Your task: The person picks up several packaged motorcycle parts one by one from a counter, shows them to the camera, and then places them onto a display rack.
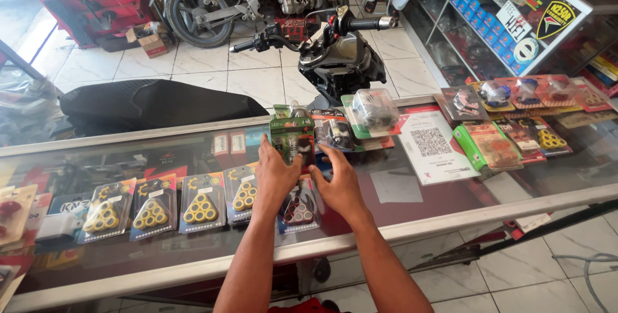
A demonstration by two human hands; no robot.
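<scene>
Steadying green box (pixel 291 139) upright on glass counter (pixel 412 205) | my left hand (pixel 273 174) cups its near face, keeping it standing | my right hand (pixel 339 186) spread flat, empty, just beside it.

Four yellow roller packs (pixel 154 213) in a row, two hands, one printed code sheet (pixel 432 145)
</scene>
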